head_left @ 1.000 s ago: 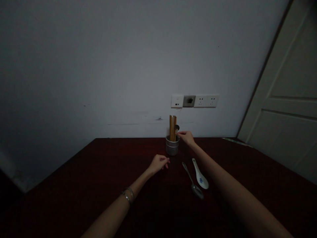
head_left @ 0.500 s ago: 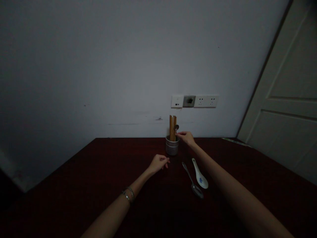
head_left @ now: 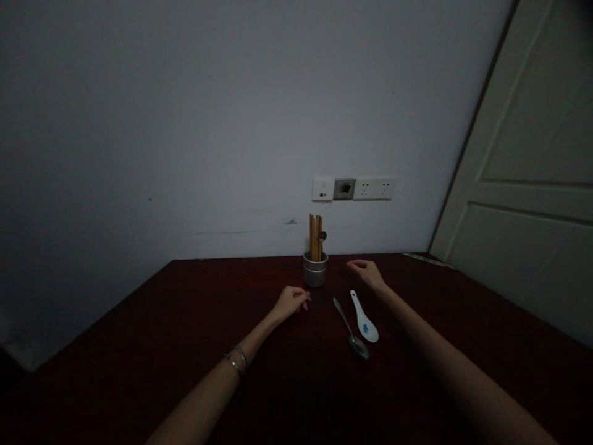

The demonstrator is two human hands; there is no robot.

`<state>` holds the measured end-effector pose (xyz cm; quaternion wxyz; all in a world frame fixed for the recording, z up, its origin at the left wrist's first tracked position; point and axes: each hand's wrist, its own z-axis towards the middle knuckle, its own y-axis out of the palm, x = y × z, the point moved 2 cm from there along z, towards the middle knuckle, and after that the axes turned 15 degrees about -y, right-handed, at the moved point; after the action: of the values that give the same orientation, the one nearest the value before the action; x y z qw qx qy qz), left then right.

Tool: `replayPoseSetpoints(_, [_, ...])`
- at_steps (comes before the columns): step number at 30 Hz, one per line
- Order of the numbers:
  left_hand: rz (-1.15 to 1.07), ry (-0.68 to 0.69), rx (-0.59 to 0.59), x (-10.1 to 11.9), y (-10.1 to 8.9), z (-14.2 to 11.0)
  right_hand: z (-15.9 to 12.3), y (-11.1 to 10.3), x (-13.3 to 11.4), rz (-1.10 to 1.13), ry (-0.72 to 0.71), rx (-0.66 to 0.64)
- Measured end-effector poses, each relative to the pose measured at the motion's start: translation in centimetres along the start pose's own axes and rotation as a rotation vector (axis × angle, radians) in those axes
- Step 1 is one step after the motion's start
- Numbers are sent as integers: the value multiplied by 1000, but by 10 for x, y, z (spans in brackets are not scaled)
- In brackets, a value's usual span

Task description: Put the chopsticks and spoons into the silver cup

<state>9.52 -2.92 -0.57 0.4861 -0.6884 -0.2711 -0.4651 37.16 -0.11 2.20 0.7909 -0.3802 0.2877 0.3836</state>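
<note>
A grey metal holder stands near the back of the table with several wooden chopsticks upright in it. Beside them in the holder is a small metal spoon, bowl up. My right hand is right of the holder, apart from it, fingers stretched out and holding nothing. Just in front of the holder my left hand rests on the table, its fingers loosely curled with nothing visible in them. Between my arms lie a white spoon with a blue mark and a longer metal spoon.
The dark red table meets a pale wall at the back. Switches and sockets are set in the wall above the holder. At the right is a panelled door. A flat strip lies along the table's back right edge.
My right hand has let go of the small spoon, which stays in the holder, and has drawn back to the right. My left hand keeps its place. The view has shifted slightly.
</note>
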Motion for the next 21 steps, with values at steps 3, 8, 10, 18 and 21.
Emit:
replayPoseSetpoints(3, [23, -14, 7, 0, 0, 1, -24, -19, 19, 25, 90, 19])
replayPoseSetpoints(8, [40, -8, 1, 2, 1, -1, -54, -36, 27, 78, 134, 54])
replayPoseSetpoints(10, [48, -28, -3, 3, 1, -2, -63, -38, 26, 43, 101, 42])
replayPoseSetpoints(18, [56, -62, -13, 9, 2, -6, -72, -39, 20, -104, -39, 1])
replayPoseSetpoints(21, [109, -81, -8, 12, 3, -7, -72, -39, 18, -122, -62, -17])
